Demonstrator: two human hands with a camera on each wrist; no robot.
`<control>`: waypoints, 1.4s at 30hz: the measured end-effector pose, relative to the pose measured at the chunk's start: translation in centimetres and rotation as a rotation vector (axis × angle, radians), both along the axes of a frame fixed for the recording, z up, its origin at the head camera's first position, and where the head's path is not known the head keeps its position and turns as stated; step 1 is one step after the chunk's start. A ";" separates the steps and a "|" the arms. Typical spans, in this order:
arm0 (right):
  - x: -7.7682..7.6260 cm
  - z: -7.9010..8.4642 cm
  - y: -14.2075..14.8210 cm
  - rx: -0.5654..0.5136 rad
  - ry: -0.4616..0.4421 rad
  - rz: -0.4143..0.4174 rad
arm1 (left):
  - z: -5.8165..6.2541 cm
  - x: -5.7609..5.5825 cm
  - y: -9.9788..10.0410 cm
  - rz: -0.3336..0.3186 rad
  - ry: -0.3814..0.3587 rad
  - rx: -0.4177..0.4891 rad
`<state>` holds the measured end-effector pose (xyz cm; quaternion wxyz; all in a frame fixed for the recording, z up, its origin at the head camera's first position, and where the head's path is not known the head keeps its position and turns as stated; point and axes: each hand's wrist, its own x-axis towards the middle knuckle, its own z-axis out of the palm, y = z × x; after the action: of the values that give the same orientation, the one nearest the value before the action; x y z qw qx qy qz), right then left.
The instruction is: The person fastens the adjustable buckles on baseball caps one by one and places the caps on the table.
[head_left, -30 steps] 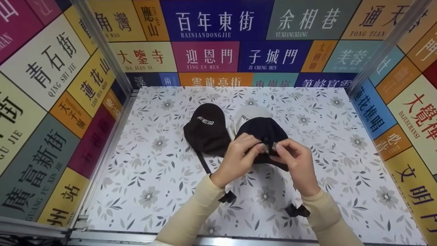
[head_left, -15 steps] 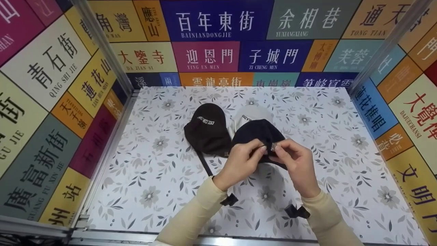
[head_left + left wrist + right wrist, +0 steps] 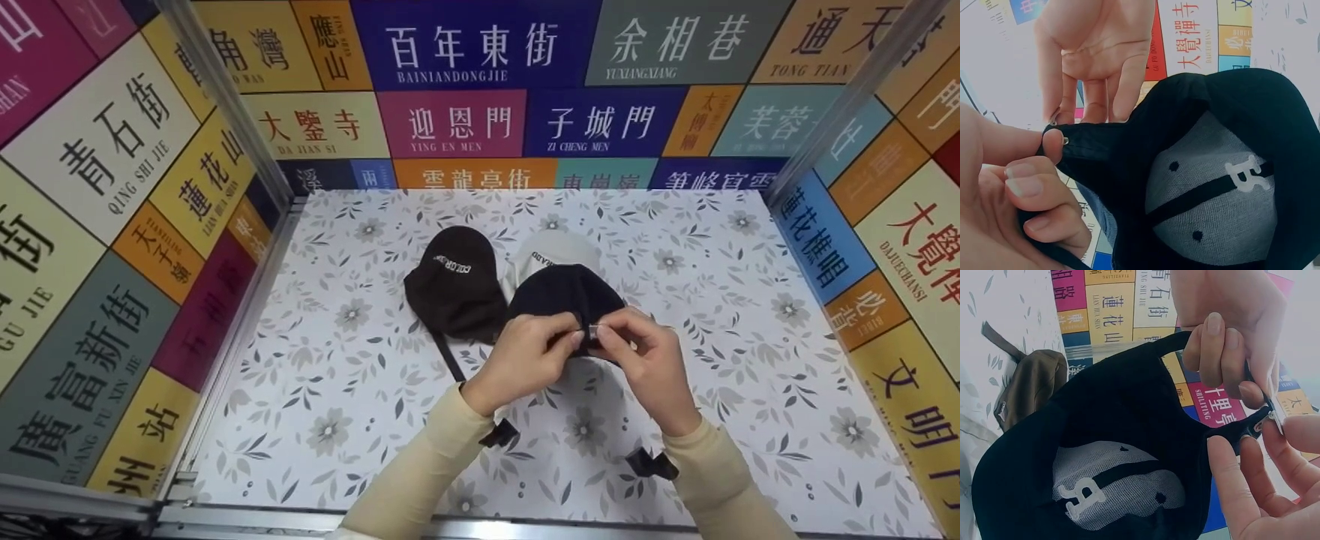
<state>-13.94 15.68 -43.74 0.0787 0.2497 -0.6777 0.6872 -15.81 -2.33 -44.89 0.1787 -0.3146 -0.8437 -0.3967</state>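
Observation:
Both hands work at the back strap of a dark navy baseball cap point(image 3: 551, 292), held in front of the person. My left hand point(image 3: 521, 358) pinches the strap point(image 3: 1174, 343) between thumb and forefinger, other fingers curled. Beside it, my right hand point(image 3: 651, 367) pinches the small metal buckle point(image 3: 1278, 417) at the cap's rear edge. The wrist views look into the cap, where a white letter patch point(image 3: 1248, 173) shows on mesh lining. How far the strap end passes through the buckle is hidden by the fingers.
A dark brown cap point(image 3: 457, 281) with white lettering lies left on the floral tabletop point(image 3: 330, 375), its strap point(image 3: 446, 356) trailing towards the person. Behind the navy cap is a pale cap point(image 3: 559, 244), partly covered. Sign-printed panels point(image 3: 480, 49) enclose the table on three sides.
The navy cap has shifted slightly left and lower in the head view. The right hand's fingers have turned the buckle a little, and both hands keep their pinch.

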 end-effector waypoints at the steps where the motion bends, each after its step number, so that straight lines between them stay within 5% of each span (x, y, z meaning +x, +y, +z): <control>1: 0.0 0.0 0.0 0.019 0.008 -0.004 | 0.0 0.0 0.0 0.001 -0.001 -0.016; 8: 0.0 -0.1 -0.2 0.094 0.017 -0.001 | -0.3 0.3 0.1 0.065 0.040 -0.140; 23: -0.5 -0.8 -0.3 0.004 -0.099 -0.022 | -0.9 -0.2 0.4 0.074 0.285 -0.130; 30: -0.6 -1.1 -0.3 -0.023 -0.171 -0.021 | -1.1 -0.3 0.0 0.096 0.318 -0.085; 42: -1.1 -1.1 -0.2 -0.046 -0.169 -0.059 | -1.0 -0.4 -0.4 0.114 0.328 -0.075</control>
<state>-15.00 15.50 -44.86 0.0471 0.1690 -0.6730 0.7185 -16.23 -2.70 -45.93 0.3243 -0.3333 -0.8338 -0.2976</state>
